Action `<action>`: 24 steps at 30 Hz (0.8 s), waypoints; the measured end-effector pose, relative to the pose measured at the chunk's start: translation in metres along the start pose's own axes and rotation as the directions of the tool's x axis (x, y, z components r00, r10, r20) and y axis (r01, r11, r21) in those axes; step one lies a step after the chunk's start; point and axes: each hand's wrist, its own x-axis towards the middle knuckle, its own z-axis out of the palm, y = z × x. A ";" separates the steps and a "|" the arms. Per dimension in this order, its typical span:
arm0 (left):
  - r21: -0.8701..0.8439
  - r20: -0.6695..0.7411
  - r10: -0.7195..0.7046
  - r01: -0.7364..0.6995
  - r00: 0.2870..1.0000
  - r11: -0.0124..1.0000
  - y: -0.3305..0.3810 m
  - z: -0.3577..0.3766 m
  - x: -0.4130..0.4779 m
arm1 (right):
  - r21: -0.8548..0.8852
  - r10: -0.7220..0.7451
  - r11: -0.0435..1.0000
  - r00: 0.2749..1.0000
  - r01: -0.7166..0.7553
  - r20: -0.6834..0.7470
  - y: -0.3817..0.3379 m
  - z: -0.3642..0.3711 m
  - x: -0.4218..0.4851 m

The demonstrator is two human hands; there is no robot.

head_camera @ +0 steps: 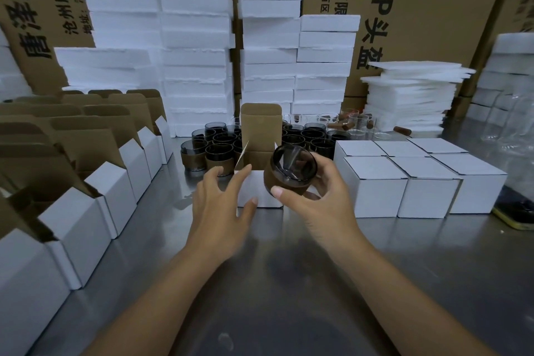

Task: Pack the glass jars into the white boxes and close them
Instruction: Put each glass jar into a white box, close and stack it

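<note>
Steadying left hand [219, 205]: fingers spread and nearly straight, gripping nothing, tips against the front-left wall of the open box [254, 192]. I'd press there so the box can't skid.
Open box: at centre of my view, lid flap upright at its 12 o'clock, one side flap splayed out toward 10. I'd keep both clear of the mouth.
Jar [291, 165]: over the box's front-right corner, tilted with its mouth toward me, not yet inside. I judge it needs righting and centring, then lowering base first, not dropping.
Right hand [320, 196]: curled round the jar, thumb on its brown band, fingers behind the rim.
Spare boxes [115, 182]: a row at 9 o'clock, matte white card outside, kraft brown inside, lids up.
Waiting jars [219, 150]: at 12 o'clock behind the box, round, smoky glass, brown bands; likely slick on the glass.
Bench [289, 283]: steel, reflective, probably slippery under card.
Closed boxes [375, 182]: six at 3 o'clock, square, flat-topped, packed touching.
Foam sheets [413, 95]: stacked at 2 o'clock, white, rough-edged.
</note>
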 end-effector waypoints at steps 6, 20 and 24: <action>-0.078 -0.162 0.157 -0.171 0.974 0.982 0.005 -0.003 -0.001 | 0.033 -0.064 0.997 0.998 0.064 0.002 -0.008 0.002 -0.003; -0.273 -0.082 0.534 -0.534 0.841 0.800 0.015 -0.003 -0.004 | 0.144 -0.116 0.983 0.993 0.111 0.023 -0.018 -0.001 -0.003; -0.288 -0.099 0.545 -0.548 0.833 0.785 0.013 -0.001 -0.003 | 0.160 -0.082 0.984 0.997 0.081 -0.005 -0.016 -0.006 0.002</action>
